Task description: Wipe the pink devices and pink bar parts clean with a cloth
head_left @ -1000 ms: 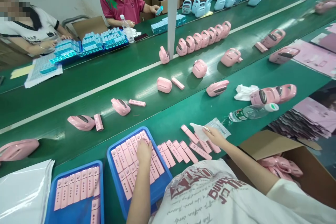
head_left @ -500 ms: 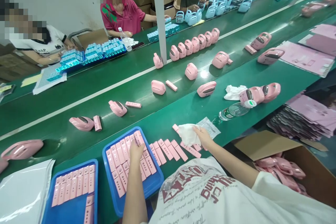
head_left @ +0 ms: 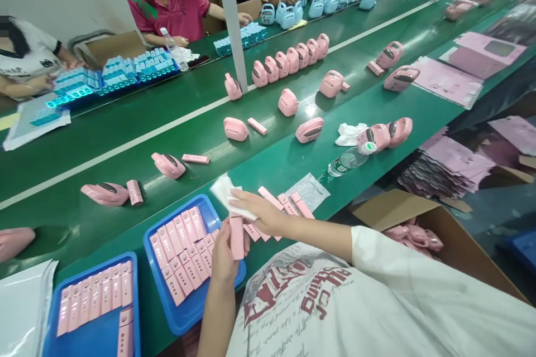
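My left hand [head_left: 225,251] is closed around a pink rectangular stick [head_left: 237,239] with its plain side up, held over the right edge of a blue tray [head_left: 180,324]. In my right hand [head_left: 262,213] is a white cloth [head_left: 223,191], pressed against the upper end of that stick; its fingertips are partly hidden. Pink sticks with dark button dots [head_left: 183,281] lie in two rows in the tray. More loose pink sticks [head_left: 271,199] lie on the green table by my right hand, some hidden beneath it.
At left stands a second blue tray [head_left: 134,279] of pink sticks, beside white sheets [head_left: 25,301]. Pink handled cases [head_left: 235,129] and sticks lie along the belt [head_left: 201,134]. A plastic bottle [head_left: 349,160] lies at right, above an open carton [head_left: 393,201]. Co-workers sit opposite.
My left hand has come off the tray's sticks and now holds one stick up. My right hand has moved left with the cloth onto it. The view has shifted too.
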Tool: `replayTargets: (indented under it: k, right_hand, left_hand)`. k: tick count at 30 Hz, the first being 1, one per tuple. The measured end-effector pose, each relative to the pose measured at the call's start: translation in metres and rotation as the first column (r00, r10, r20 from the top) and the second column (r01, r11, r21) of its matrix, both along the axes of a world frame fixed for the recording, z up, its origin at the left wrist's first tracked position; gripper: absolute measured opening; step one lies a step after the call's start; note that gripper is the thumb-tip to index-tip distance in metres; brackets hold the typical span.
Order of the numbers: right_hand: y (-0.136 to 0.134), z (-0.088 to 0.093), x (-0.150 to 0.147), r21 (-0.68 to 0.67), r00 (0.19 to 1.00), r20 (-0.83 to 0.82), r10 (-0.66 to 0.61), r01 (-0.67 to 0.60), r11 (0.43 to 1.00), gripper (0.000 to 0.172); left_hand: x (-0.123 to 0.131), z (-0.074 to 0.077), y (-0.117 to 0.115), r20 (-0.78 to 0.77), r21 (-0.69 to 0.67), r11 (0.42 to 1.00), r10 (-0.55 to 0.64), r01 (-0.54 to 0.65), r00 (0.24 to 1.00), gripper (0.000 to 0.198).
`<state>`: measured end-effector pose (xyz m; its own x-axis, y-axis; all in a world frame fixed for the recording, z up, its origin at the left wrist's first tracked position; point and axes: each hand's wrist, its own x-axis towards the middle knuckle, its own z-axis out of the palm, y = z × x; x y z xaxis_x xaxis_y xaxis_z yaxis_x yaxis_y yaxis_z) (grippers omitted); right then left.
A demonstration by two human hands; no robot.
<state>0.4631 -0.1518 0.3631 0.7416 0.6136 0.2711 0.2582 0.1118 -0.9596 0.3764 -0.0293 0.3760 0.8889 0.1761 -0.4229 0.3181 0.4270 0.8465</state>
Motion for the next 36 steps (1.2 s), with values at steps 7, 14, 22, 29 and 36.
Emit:
replayTargets:
  k: [7,14,22,29,36]
  right_hand:
    - [-0.005,0.001,-0.019,-0.054,0.902,0.318,0.291,-0.289,0.956,0.036]
    - [-0.033,0.017,0.043,0.156,0.651,-0.743,-0.157,0.396,0.905,0.047]
    - [-0.073,0.037,0.031,0.244,0.575,-0.814,-0.080,0.464,0.851,0.045]
    - [-0.110,0.057,0.031,0.175,0.874,-0.442,-0.200,0.303,0.937,0.050]
    - [-0.125,0.042,0.029,0.143,0.911,0.354,0.212,-0.277,0.950,0.042]
  left_hand:
    - [-0.002,0.009,-0.012,0.006,-0.109,0.972,0.212,-0.210,0.977,0.082]
    - [-0.011,0.035,-0.022,0.156,-0.209,0.975,-0.040,0.072,0.987,0.033]
    - [0.011,0.056,-0.055,0.064,-0.401,0.916,-0.007,0.032,0.998,0.041]
    - [0.035,0.076,-0.098,0.021,-0.449,0.890,-0.077,0.078,0.997,0.051]
    - [0.048,0.060,-0.113,-0.009,-0.431,0.901,0.046,-0.045,0.999,0.030]
